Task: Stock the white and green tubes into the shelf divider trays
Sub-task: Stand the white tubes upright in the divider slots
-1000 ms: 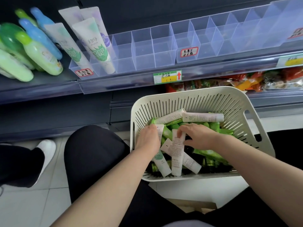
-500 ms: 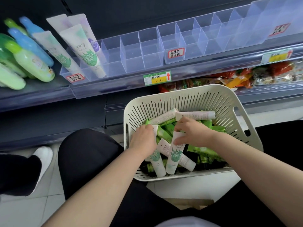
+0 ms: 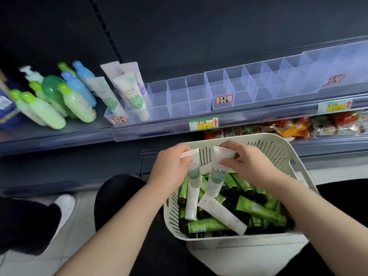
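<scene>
Left hand (image 3: 175,166) and right hand (image 3: 251,166) are each pinching one white tube (image 3: 192,188) by its crimp above the basket (image 3: 278,143); such thin pinches may be risking drops short of the divider trays (image 3: 179,100) beyond it.

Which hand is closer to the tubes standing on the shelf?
Left. The left hand is below and right of the standing tubes; the right hand is farther right, over the basket.

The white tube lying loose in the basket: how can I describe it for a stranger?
Look in the cream slotted plastic basket, filled with glossy green tubes. Towards its near wall one white plastic tube lies slanted on the green ones. Unlike the other two white tubes, it is not held, and it shows small print, not a green leaf picture.
</scene>
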The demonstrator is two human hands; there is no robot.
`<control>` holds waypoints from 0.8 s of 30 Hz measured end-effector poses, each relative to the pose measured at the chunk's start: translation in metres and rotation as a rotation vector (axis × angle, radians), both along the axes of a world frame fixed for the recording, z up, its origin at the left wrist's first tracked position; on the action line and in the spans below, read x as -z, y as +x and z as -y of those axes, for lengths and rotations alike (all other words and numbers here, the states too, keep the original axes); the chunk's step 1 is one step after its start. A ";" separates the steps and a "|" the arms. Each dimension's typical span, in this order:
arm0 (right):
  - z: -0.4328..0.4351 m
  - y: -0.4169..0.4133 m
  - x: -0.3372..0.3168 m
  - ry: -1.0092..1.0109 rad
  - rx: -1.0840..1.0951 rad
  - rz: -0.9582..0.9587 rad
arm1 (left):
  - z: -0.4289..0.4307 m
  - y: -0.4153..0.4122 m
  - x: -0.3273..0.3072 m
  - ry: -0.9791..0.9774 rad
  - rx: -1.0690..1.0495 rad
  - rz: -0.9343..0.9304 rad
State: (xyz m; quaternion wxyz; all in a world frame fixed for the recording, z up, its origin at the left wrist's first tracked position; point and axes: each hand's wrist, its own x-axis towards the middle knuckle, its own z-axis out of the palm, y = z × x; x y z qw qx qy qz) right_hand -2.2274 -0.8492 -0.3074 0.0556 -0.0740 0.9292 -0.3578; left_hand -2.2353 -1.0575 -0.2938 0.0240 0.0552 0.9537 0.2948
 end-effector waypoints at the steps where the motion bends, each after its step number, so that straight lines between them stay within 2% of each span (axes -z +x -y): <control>1: 0.002 -0.002 -0.010 -0.021 0.006 -0.045 | 0.004 -0.003 -0.013 0.034 -0.014 -0.046; 5: 0.010 -0.010 -0.035 -0.073 0.015 -0.195 | 0.014 -0.011 -0.046 0.065 -0.039 -0.137; 12: 0.019 -0.019 -0.048 -0.013 0.051 -0.280 | 0.019 -0.014 -0.054 0.032 -0.063 -0.188; 19: 0.021 -0.037 -0.069 -0.051 0.107 -0.359 | 0.020 -0.063 -0.116 0.039 -0.236 -0.595; 24: 0.030 -0.057 -0.083 -0.092 0.108 -0.426 | 0.020 -0.108 -0.121 -0.135 -0.284 -0.503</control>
